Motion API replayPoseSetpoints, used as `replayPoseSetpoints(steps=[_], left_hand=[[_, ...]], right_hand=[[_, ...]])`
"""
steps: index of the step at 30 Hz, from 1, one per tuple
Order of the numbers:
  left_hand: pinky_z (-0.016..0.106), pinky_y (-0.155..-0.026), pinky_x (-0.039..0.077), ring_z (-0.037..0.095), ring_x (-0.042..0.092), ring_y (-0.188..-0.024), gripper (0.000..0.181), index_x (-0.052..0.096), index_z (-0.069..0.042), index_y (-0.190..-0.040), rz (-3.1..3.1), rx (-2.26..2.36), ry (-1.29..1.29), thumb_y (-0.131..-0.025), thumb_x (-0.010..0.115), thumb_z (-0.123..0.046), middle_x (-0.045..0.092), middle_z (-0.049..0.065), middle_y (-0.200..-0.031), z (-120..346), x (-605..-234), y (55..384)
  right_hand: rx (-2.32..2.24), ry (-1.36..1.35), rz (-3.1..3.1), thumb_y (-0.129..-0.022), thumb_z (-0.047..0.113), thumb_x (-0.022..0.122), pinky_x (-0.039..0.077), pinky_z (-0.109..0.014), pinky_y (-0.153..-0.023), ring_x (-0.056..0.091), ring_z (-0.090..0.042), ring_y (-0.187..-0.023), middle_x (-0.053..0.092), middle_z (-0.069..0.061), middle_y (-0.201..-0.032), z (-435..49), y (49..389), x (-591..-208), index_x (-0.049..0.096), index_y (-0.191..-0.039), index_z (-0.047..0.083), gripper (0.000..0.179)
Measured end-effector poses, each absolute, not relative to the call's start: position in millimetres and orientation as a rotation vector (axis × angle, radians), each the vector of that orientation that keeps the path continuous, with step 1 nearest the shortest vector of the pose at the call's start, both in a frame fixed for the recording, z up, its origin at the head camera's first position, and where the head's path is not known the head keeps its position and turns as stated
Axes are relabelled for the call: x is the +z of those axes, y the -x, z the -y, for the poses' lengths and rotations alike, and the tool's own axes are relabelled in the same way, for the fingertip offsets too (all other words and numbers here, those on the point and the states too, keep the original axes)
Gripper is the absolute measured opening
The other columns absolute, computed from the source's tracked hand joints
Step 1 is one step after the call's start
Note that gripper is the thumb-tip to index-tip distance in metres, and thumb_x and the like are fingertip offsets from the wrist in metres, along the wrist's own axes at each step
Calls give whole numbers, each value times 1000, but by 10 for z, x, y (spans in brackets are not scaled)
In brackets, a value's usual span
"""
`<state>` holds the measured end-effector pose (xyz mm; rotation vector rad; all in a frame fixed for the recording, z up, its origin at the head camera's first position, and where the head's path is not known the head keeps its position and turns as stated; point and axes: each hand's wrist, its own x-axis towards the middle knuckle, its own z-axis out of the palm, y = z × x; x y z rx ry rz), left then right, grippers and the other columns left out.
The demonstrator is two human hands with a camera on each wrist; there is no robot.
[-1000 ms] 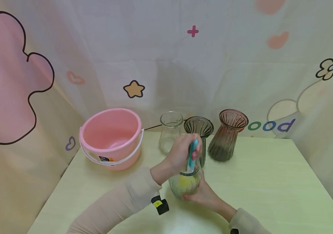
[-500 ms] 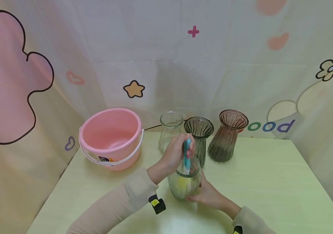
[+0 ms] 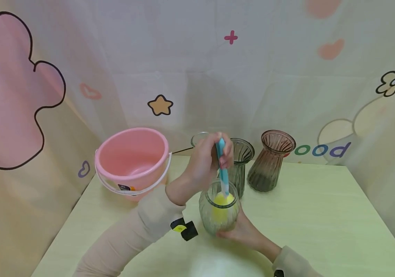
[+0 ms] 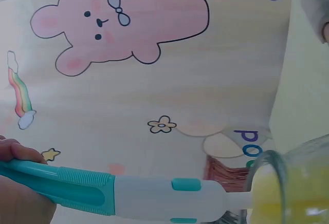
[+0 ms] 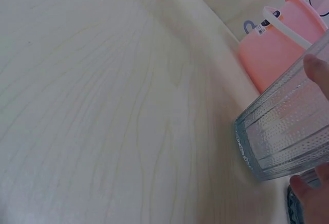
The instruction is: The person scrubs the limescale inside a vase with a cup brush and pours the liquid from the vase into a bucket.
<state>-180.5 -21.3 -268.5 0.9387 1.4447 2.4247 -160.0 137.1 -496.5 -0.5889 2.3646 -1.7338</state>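
Observation:
My left hand (image 3: 202, 163) grips the teal and white handle of a sponge brush (image 4: 146, 196) above a ribbed clear glass vase (image 3: 207, 217). The brush's yellow sponge head (image 3: 222, 201) is inside the vase, its top close to the rim. Low on the vase's right side, my right hand (image 3: 244, 231) holds it, thumb and fingers spread around the glass. In the right wrist view the textured vase (image 5: 288, 126) is tilted over the table, and only some fingertips (image 5: 300, 185) show.
A pink bucket (image 3: 131, 130) with a white handle stands at the back left. Behind the hands are a dark grey glass vase (image 3: 240, 173), a reddish-brown glass vase (image 3: 265, 169), and a clear one (image 3: 197, 136) mostly hidden by my left hand. A printed curtain (image 3: 273, 77) closes off the back.
My left hand has risen, drawing the brush upward so the yellow sponge sits nearer the vase's mouth. The right hand keeps its hold on the vase, which has barely moved.

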Motion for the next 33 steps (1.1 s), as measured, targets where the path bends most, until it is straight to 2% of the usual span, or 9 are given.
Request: replayPoseSetpoints(steps=[4, 7, 15, 18, 23, 27, 33], left_hand=[[25, -47, 28, 13, 31, -46, 38, 43, -11, -60, -1423, 2432, -1010, -92, 24, -16, 34, -2, -51, 231, -2536, 1797], [25, -47, 28, 13, 32, -46, 38, 43, -10, -59, -1416, 2440, -1006, -92, 24, -16, 35, -1, -50, 231, -2556, 1799], [25, -49, 29, 13, 33, -48, 37, 42, -10, -60, -1541, 2349, -873, -93, 26, -18, 36, -3, -51, 117, -2992, 1788], [28, -45, 32, 16, 31, -48, 37, 41, -8, -61, -1641, 2284, -793, -93, 29, -23, 37, -2, -52, 86, -3162, 1791], [29, -46, 33, 17, 33, -49, 37, 41, -6, -64, -1727, 2235, -728, -94, 26, -22, 37, -2, -54, 105, -3350, 1856], [25, -51, 31, 13, 34, -50, 35, 40, -7, -64, -1702, 2314, -737, -93, 24, -18, 37, -2, -55, 145, -3391, 1925], [25, -51, 31, 13, 34, -50, 34, 40, -7, -64, -1666, 2359, -747, -92, 25, -18, 36, -1, -55, 199, -3413, 1961]], right_hand=[[-1712, 501, -2384, -62, 17, 84, 25, -49, -104, 37, -25, -127, 40, -7, -138, -1352, 1595, -4968, 9, -140, 19, 108], [-1708, 446, -2388, -62, 17, 84, 25, -49, -104, 39, -26, -127, 41, -8, -136, -1342, 1592, -4971, 9, -139, 19, 108], [-1675, 412, -2400, -63, 21, 84, 26, -45, -105, 38, -23, -126, 40, -8, -137, -1343, 1597, -4973, 4, -143, 19, 113], [-1676, 417, -2387, -63, 21, 84, 27, -42, -105, 38, -21, -125, 38, -6, -139, -1341, 1603, -4980, 4, -142, 21, 112], [-1686, 424, -2382, -64, 21, 83, 28, -44, -105, 39, -23, -126, 39, -5, -139, -1335, 1600, -4976, 4, -141, 25, 110], [-1679, 435, -2360, -66, 22, 82, 24, -47, -106, 34, -27, -130, 34, -9, -143, -1344, 1593, -4957, -1, -143, 24, 113], [-1605, 482, -2249, -76, 22, 74, 21, -53, -106, 26, -34, -134, 14, -14, -151, -1432, 1604, -4926, -13, -144, 23, 111]])
